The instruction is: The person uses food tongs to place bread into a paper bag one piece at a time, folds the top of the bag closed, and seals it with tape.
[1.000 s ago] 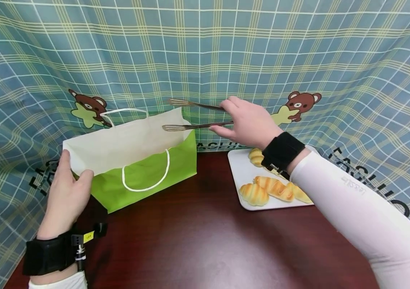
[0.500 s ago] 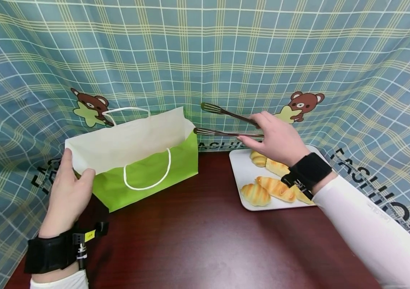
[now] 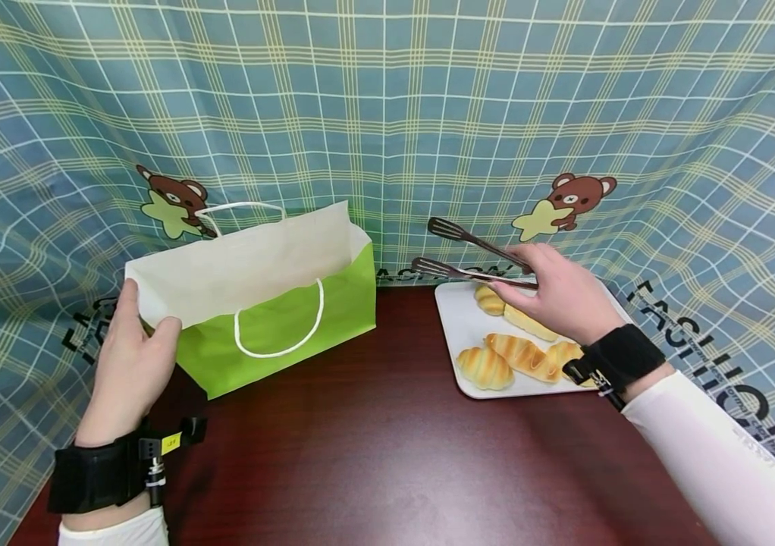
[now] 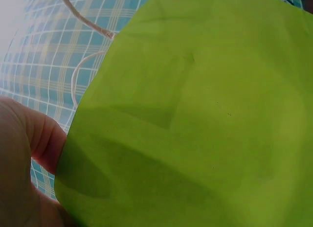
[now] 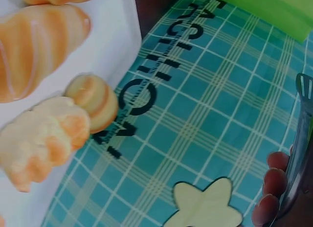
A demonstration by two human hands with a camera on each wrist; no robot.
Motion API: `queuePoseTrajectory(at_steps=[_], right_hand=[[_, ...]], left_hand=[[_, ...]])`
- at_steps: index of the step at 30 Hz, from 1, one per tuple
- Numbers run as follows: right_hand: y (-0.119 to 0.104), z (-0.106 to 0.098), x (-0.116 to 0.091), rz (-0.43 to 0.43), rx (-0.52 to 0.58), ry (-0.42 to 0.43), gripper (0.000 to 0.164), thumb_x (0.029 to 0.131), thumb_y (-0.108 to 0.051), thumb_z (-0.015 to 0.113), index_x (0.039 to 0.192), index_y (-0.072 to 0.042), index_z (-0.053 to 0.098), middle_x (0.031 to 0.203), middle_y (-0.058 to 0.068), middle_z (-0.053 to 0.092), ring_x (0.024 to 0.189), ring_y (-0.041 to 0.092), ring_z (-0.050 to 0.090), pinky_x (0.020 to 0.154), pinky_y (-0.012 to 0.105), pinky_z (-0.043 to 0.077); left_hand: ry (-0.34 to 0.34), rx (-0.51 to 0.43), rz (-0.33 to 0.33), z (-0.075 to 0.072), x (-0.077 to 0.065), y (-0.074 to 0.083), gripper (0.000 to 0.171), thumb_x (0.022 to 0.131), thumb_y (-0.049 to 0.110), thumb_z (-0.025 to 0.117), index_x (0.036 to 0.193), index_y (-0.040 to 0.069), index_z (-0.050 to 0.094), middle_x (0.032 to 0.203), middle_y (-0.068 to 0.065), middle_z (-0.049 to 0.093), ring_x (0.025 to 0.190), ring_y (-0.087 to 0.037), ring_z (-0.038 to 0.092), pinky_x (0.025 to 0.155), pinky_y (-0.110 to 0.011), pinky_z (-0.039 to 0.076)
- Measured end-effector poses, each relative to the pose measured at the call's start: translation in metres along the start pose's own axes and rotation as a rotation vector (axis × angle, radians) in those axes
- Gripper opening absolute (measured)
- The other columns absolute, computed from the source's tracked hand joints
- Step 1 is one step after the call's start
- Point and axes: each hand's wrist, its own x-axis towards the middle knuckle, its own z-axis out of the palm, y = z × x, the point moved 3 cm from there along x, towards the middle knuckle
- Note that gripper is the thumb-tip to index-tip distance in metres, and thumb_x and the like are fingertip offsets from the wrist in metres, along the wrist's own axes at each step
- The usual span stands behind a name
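Observation:
My left hand (image 3: pixel 130 371) grips the upper left edge of a green paper bag (image 3: pixel 343 303) with a white inside and white cord handles. Its mouth gapes upward. In the left wrist view the bag's green side panel (image 4: pixel 195 109) fills most of the picture, the thumb (image 4: pixel 46 139) reaching past its edge. Brown slotted tongs (image 3: pixel 449 229) are in my right hand (image 3: pixel 565 296), their two arms spread apart and nothing between the tips. That hand is above the back of a white tray (image 3: pixel 452 326) bearing several bread rolls (image 3: pixel 486 369), partly covering them.
A dark reddish-brown table (image 3: pixel 387 440) lies under the bag and the tray. Behind and at both sides hangs a blue checked cloth (image 3: pixel 387 114) printed with bears and lettering. The bag stands left of the tray, with a gap of tabletop between.
My right hand has carried the tongs rightward and down, from over the bag's right end to above the tray. The left hand keeps its hold on the bag.

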Motion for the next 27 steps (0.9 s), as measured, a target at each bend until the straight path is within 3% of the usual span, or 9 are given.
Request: queuePoseTrajectory(at_steps=[2,14,19,27], right_hand=[[0.006,0.003,-0.004,0.007,0.007,-0.006,0.065,0.084,-0.065,0.052,0.132,-0.021,0.051,0.12,0.002,0.056,0.097,0.02,0.056,0.074,0.044,0.047],[0.053,0.012,-0.031,0.128,0.024,-0.042,0.062,0.083,-0.065,0.053,0.132,-0.027,0.051,0.119,0.0,0.058,0.094,0.021,0.06,0.069,0.047,0.047],[0.074,0.013,-0.048,0.169,-0.002,-0.071,0.061,0.083,-0.064,0.054,0.13,-0.026,0.052,0.113,0.002,0.059,0.091,0.022,0.059,0.066,0.045,0.045],[0.114,0.002,-0.075,0.243,-0.07,-0.112,0.059,0.08,-0.068,0.054,0.115,-0.02,0.056,0.084,0.002,0.054,0.072,0.02,0.05,0.052,0.032,0.034]], left_hand=[[0.0,0.001,-0.002,0.0,0.0,-0.001,0.073,0.095,0.022,0.034,0.15,0.026,-0.015,0.157,0.0,-0.012,0.143,-0.025,-0.008,0.108,-0.062,0.008],[-0.007,0.002,-0.022,0.0,0.001,-0.002,0.073,0.095,0.023,0.034,0.149,0.028,-0.015,0.157,0.002,-0.013,0.143,-0.025,-0.009,0.108,-0.062,0.009],[-0.012,-0.001,-0.028,0.0,0.001,-0.002,0.073,0.096,0.024,0.033,0.149,0.029,-0.016,0.157,0.004,-0.014,0.143,-0.023,-0.011,0.108,-0.062,0.009],[-0.007,0.002,-0.025,0.0,0.001,-0.002,0.073,0.096,0.024,0.034,0.149,0.029,-0.015,0.157,0.003,-0.013,0.143,-0.024,-0.01,0.108,-0.062,0.008]])
